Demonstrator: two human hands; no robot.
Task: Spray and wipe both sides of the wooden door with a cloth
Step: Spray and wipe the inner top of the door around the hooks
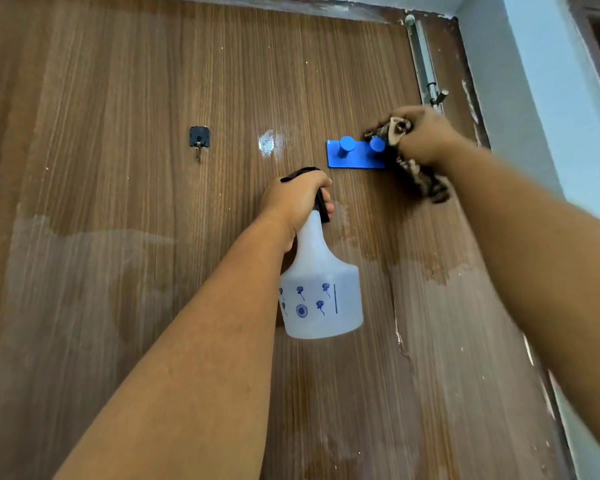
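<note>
My left hand (297, 199) curls round the neck of the spray bottle (321, 289), white, printed with blue flowers and a vertical line; I read no lettering on it. My right hand (425, 135) grips the patterned cloth (420, 174), bunched against the wooden door (118, 202) at the right end of a blue peg rack (355, 154). Wet patches mark the door. A black hook (199, 137) sits well left of the rack.

Wooden door (153, 81) filling most of the frame, grain running vertically. Small black hook (199, 136) mounted left of centre, a key hanging from it. Blue hook rack (355, 155) with two round pegs fixed right of centre. Metal bolt (425, 60) at upper right edge. Wet patches across the lower half.
</note>
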